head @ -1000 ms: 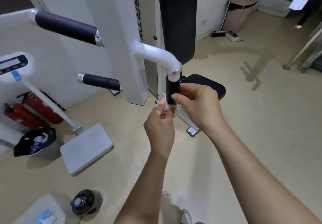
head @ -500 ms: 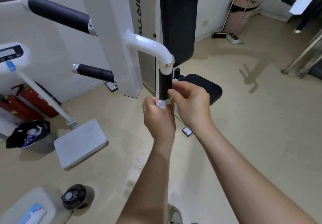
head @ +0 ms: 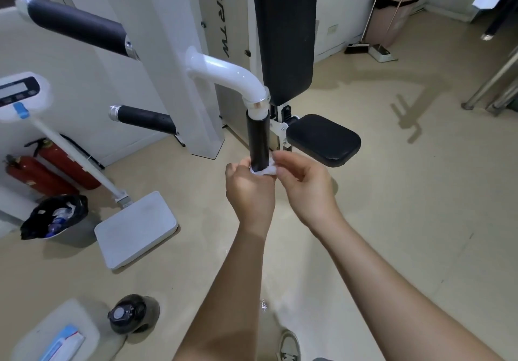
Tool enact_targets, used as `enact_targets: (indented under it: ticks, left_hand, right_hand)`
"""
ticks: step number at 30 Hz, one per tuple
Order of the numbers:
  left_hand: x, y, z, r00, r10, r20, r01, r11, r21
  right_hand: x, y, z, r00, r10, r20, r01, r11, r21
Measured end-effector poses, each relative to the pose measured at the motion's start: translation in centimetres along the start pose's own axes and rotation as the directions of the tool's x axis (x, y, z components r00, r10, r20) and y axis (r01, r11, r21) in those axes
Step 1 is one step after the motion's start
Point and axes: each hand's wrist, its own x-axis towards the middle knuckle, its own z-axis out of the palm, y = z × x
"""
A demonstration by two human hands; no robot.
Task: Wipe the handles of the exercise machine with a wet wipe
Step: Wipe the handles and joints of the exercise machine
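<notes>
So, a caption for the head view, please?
Left hand and right hand hold a wet wipe at the lower end of the vertical black handle.

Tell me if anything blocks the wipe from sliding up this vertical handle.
Nothing visible does. The left hand holds the wet wipe wrapped around the bottom of the vertical handle, whose black grip above is bare up to the chrome collar.

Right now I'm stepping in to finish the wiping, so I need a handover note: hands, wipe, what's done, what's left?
Left hand grips the wet wipe around the bottom end of the vertical handle.
Right hand pinches the wipe's edge beside it.
Done: nothing certain beyond this handle's lower end.
Left: the upper handle and lower handle to the left are untouched at this moment; whether they are already wiped, I cannot tell.
</notes>
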Motion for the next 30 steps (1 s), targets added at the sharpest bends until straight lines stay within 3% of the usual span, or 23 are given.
enact_targets:
  ticks: [4, 10, 14, 16, 18, 22, 25, 27, 30]
  left_hand:
    - [0.8, -0.4, -0.1, 0.993, 0.01, 0.117, -0.006, 0.999, -0.041]
    - [2.2, -1.2, -1.7, 0.931, 0.018, 0.363, 0.001, 0.999, -0.053]
    - [3.5, -1.1, -2.9, 0.881, -0.042, 0.471, 0.015, 0.998, 0.062]
    - [3.0, -1.3, -3.1, 0.912, -0.001, 0.411, -0.062, 0.988, 0.139]
    - [1.7, -1.7, -2.9, 0.955, 0.111, 0.275, -0.177, 0.957, 0.229]
    - [-0.2, -2.5, -3.0, 0.973, 0.16, 0.165, -0.192, 0.961, 0.2]
    - [-0.5, -3.0, -3.5, 0.956, 0.214, 0.2, -0.254, 0.946, 0.201]
    - [-0.3, -3.4, -3.5, 0.942, 0.233, 0.24, -0.291, 0.926, 0.241]
    - [0.2, -4.2, -3.4, 0.914, 0.203, 0.351, -0.301, 0.919, 0.253]
  right_hand:
    - [-0.7, 1.0, 0.4, 1.0, 0.009, -0.027, -0.012, 0.989, -0.145]
    - [0.7, -0.9, 0.9, 1.0, 0.003, 0.01, -0.003, 0.998, -0.068]
    - [0.7, 0.2, 1.6, 0.998, 0.065, 0.025, -0.06, 0.982, -0.178]
    - [-0.1, 1.5, 1.8, 0.966, 0.246, 0.076, -0.235, 0.963, -0.13]
    - [-0.6, 2.1, 2.4, 0.921, 0.379, 0.085, -0.386, 0.917, 0.1]
    - [-0.3, 2.6, 3.1, 0.898, 0.434, -0.072, -0.384, 0.853, 0.352]
    - [0.0, 3.2, 3.3, 0.866, 0.461, -0.195, -0.338, 0.826, 0.451]
    - [0.3, 3.0, 3.9, 0.86, 0.425, -0.28, -0.278, 0.853, 0.442]
    - [-0.2, 2.8, 5.3, 0.921, 0.258, -0.293, -0.198, 0.955, 0.219]
